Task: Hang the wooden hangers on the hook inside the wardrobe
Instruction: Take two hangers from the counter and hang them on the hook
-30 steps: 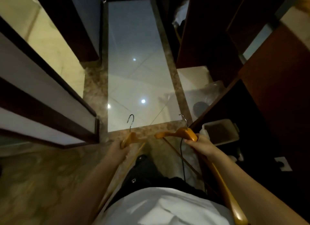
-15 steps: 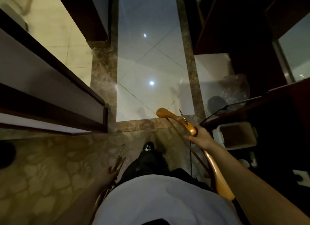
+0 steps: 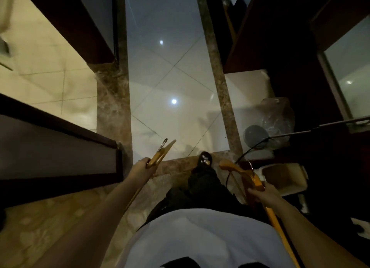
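Note:
I look down a dim corridor at my own body and arms. My left hand (image 3: 143, 166) grips a wooden hanger (image 3: 160, 155) seen edge-on, its metal hook pointing up and away. My right hand (image 3: 261, 193) grips a second wooden hanger (image 3: 239, 170) by its neck; one arm curves forward to the left, the other runs back past my wrist. The dark wardrobe (image 3: 266, 37) stands open on the right, with a metal rail (image 3: 320, 126) crossing it. No hook is visible inside it.
A white bin (image 3: 284, 177) sits on the floor by my right hand, with a clear plastic bag (image 3: 278, 119) and a grey round lid behind it. A dark door (image 3: 60, 147) stands at the left. Glossy white tiles (image 3: 170, 77) stretch ahead. My black shoe (image 3: 205, 159) steps forward.
My left hand has come up and forward with its hanger, from beside my hip to chest height. My right hand has dropped slightly with its hanger. The view moved forward along the corridor.

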Available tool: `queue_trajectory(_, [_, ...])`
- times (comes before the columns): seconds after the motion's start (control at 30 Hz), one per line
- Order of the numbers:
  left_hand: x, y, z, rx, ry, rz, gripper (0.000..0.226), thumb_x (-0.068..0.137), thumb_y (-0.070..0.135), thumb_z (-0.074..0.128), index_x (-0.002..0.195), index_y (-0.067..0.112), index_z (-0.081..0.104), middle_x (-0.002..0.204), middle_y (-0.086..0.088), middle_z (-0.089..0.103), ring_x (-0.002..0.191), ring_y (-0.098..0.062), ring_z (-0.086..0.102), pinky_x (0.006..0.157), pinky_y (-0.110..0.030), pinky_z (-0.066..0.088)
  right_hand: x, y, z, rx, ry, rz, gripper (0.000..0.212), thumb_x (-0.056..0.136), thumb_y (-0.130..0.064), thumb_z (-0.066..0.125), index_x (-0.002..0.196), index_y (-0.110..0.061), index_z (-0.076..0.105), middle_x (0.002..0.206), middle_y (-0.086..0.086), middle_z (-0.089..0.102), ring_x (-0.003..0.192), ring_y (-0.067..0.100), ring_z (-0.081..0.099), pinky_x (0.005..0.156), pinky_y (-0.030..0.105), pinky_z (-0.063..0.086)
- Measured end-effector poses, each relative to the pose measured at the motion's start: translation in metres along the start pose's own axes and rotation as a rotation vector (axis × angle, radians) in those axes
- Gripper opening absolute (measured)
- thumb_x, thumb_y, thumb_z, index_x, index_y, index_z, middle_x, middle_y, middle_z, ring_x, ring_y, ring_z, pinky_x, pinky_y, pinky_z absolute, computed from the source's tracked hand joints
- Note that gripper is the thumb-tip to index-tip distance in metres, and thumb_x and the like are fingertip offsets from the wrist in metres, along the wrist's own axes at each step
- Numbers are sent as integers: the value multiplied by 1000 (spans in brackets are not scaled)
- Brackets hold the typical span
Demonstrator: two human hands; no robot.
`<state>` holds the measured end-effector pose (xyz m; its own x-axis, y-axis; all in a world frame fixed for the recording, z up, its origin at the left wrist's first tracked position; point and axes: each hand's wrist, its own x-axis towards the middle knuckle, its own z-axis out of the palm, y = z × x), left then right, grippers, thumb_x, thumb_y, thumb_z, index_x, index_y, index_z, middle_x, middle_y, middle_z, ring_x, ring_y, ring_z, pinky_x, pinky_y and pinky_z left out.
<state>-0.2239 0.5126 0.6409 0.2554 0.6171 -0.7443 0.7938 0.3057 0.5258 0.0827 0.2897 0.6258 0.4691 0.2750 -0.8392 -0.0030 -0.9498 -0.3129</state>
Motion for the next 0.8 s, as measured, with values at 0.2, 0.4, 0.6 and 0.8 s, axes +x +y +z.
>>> queue_trajectory(0.2, [42,40,-8,-55,47,-101,16,92,13,53,104,5,57,88,-10,61,77,-20,61,72,-29,51,64,-62,-45,-3,-34,34,42,81,-29,69,115,-8,55,101,14,59,85,29,59,79,41,50])
queue_trajectory(0.4, [69,70,-14,-115,128,-229,9,91,14,52,88,18,59,86,-10,62,85,-29,63,85,-46,52,111,-181,-77,-10,-121,-102,29,85,-22,63,113,-17,54,108,9,57,98,23,54,83,37,45])
queue_trajectory(0.6, [96,101,-20,-130,171,-264,7,92,16,52,92,18,59,87,-10,64,80,-28,64,74,-38,50,147,-305,-99,-84,-128,-290,44,81,-32,66,121,-18,54,112,8,62,106,27,59,94,46,49])
queue_trajectory(0.8, [143,128,-54,-165,155,-280,16,92,12,52,80,21,55,77,-8,62,75,-26,62,69,-38,49,175,-409,-96,-74,-124,-395,33,84,-24,64,115,-17,55,107,7,61,101,24,59,90,40,50])
